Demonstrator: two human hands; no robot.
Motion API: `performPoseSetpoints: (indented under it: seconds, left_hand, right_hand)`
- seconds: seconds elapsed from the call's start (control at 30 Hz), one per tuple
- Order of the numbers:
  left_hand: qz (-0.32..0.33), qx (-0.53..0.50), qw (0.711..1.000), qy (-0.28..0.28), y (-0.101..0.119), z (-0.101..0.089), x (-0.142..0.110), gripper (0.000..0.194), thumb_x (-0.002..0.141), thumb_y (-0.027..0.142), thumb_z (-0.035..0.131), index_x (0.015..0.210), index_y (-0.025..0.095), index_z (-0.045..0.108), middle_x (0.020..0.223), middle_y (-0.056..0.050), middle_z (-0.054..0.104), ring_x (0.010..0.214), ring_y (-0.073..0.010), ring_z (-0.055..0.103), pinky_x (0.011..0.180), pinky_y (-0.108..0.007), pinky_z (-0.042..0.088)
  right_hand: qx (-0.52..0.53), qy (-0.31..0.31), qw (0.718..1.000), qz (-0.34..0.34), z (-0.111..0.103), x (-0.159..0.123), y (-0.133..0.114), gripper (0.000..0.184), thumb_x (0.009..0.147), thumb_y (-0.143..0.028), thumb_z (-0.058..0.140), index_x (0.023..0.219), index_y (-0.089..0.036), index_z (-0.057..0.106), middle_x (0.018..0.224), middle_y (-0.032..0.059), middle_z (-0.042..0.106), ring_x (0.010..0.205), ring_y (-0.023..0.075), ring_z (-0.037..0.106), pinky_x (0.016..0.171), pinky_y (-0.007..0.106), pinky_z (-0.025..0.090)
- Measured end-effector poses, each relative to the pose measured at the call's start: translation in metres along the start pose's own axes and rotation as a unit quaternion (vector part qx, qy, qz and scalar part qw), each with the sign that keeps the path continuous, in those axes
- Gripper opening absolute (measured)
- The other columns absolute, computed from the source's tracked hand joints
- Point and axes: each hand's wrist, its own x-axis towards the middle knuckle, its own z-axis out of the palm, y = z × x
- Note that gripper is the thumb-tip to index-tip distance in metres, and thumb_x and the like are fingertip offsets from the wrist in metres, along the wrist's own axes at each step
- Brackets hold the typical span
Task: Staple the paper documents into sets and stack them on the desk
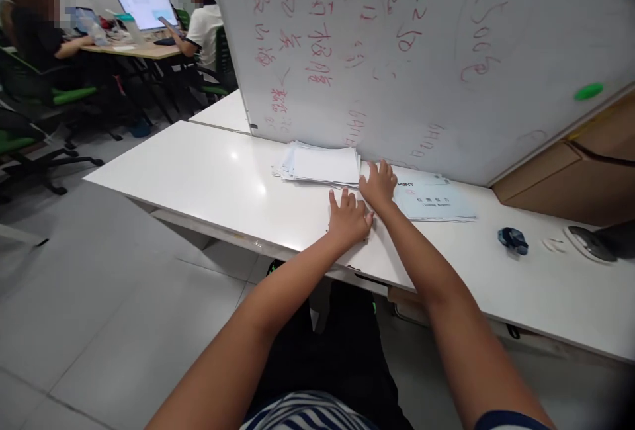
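Note:
My left hand (349, 218) lies palm down on the white desk, fingers spread, just in front of a stack of white papers (325, 164). Small dark bits show at the edges of this hand; what lies under it is hidden. My right hand (380, 188) is also open, its fingers apart, in the gap between the stack's right edge and a pale blue printed report (436, 200). The thumb side is close to the stack, and the other side borders the report. Whether it touches either one I cannot tell. The stack's sheets are slightly uneven at the left.
A whiteboard (367, 66) with red writing stands along the back of the desk (208, 175). To the right are a dark blue object (513, 240), small white pieces (553, 245) and a cardboard box (560, 172). Two people sit at a far table (133, 50) with a monitor (142, 3).

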Motion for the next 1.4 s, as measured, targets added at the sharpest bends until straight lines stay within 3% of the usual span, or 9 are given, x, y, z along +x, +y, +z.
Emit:
performPoseSetpoints:
  seconds: [0.13, 0.27, 0.63, 0.87, 0.93, 1.03, 1.17, 1.3, 1.4]
  left_hand:
    - [-0.016, -0.01, 1.0, -0.009, 0.0, -0.003, 0.003, 0.045, 0.093, 0.044, 0.033, 0.119, 0.017, 0.06, 0.134, -0.016, 0.052, 0.14, -0.0338, 0.024, 0.114, -0.06, 0.005]
    - [-0.018, -0.02, 0.999, 0.019, 0.002, -0.007, 0.015, 0.039, 0.094, 0.037, 0.033, 0.114, 0.02, 0.062, 0.129, -0.013, 0.057, 0.138, -0.0308, 0.029, 0.115, -0.056, 0.008]
    - [-0.065, -0.017, 0.995, 0.077, 0.006, -0.002, 0.048, 0.039, 0.094, 0.033, 0.031, 0.109, 0.02, 0.064, 0.126, -0.013, 0.059, 0.135, -0.0305, 0.033, 0.113, -0.054, 0.009]
    - [-0.129, -0.054, 0.99, 0.034, 0.0, -0.017, 0.055, 0.056, 0.098, 0.041, 0.016, 0.082, 0.022, 0.065, 0.088, -0.008, 0.07, 0.091, -0.0234, 0.063, 0.087, -0.037, 0.041]
    - [-0.09, -0.056, 0.992, 0.075, 0.003, -0.025, 0.052, 0.055, 0.098, 0.04, 0.016, 0.082, 0.022, 0.065, 0.087, -0.008, 0.07, 0.09, -0.0217, 0.063, 0.093, -0.037, 0.038]
    - [0.076, -0.067, 0.989, 0.107, 0.021, -0.034, 0.04, 0.047, 0.098, 0.039, 0.023, 0.088, 0.021, 0.065, 0.097, -0.007, 0.069, 0.101, -0.0207, 0.06, 0.106, -0.04, 0.026]
    - [0.245, -0.139, 0.96, -0.013, 0.064, -0.024, 0.026, 0.041, 0.096, 0.045, 0.031, 0.105, 0.021, 0.064, 0.114, -0.009, 0.066, 0.112, -0.0237, 0.056, 0.103, -0.041, 0.033]
    - [0.093, -0.186, 0.972, -0.108, 0.103, 0.011, 0.032, 0.063, 0.092, 0.057, 0.028, 0.139, 0.017, 0.039, 0.146, -0.016, 0.04, 0.138, -0.0319, 0.03, 0.106, -0.046, 0.031]
    - [-0.028, -0.127, 0.987, -0.094, 0.116, 0.036, 0.043, 0.075, 0.091, 0.06, 0.024, 0.145, 0.009, 0.031, 0.15, -0.022, 0.031, 0.143, -0.0363, 0.013, 0.112, -0.057, 0.011]
  right_hand:
    - [-0.041, 0.002, 0.999, 0.007, -0.027, -0.044, 0.075, 0.048, 0.091, -0.033, 0.035, 0.136, -0.017, 0.042, 0.149, 0.0142, 0.034, 0.139, 0.0285, 0.022, 0.11, 0.052, 0.018]
    - [-0.055, -0.051, 0.989, 0.129, -0.041, -0.079, 0.125, 0.067, 0.089, -0.055, 0.035, 0.144, -0.017, 0.032, 0.153, 0.016, 0.027, 0.142, 0.0325, 0.016, 0.109, 0.058, 0.014]
    - [-0.06, -0.072, 0.983, 0.155, -0.039, -0.082, 0.126, 0.079, 0.086, -0.068, 0.029, 0.145, -0.015, 0.031, 0.155, 0.0158, 0.024, 0.143, 0.0288, 0.016, 0.11, 0.06, 0.004]
    - [-0.018, -0.029, 0.988, 0.148, -0.038, -0.082, 0.128, 0.062, 0.092, -0.052, 0.033, 0.139, -0.014, 0.041, 0.151, 0.0154, 0.034, 0.141, 0.0268, 0.022, 0.111, 0.057, 0.007]
    - [-0.006, -0.017, 0.989, 0.146, -0.038, -0.081, 0.129, 0.057, 0.093, -0.048, 0.033, 0.138, -0.014, 0.043, 0.149, 0.015, 0.037, 0.14, 0.0264, 0.024, 0.111, 0.056, 0.008]
    - [0.008, -0.004, 0.989, 0.147, -0.037, -0.08, 0.131, 0.05, 0.094, -0.044, 0.034, 0.134, -0.016, 0.046, 0.146, 0.0143, 0.041, 0.138, 0.0266, 0.028, 0.11, 0.057, 0.008]
    - [0.032, 0.016, 0.986, 0.16, -0.036, -0.079, 0.136, 0.043, 0.094, -0.038, 0.034, 0.129, -0.019, 0.051, 0.14, 0.0124, 0.049, 0.136, 0.0254, 0.033, 0.109, 0.054, 0.011]
    - [0.072, 0.028, 0.982, 0.172, -0.038, -0.078, 0.14, 0.04, 0.094, -0.037, 0.034, 0.125, -0.023, 0.055, 0.136, 0.008, 0.055, 0.134, 0.0231, 0.037, 0.11, 0.048, 0.013]
    - [0.096, 0.029, 0.977, 0.19, -0.042, -0.077, 0.14, 0.041, 0.093, -0.041, 0.037, 0.123, -0.022, 0.057, 0.132, 0.008, 0.058, 0.13, 0.0225, 0.043, 0.11, 0.046, 0.013]
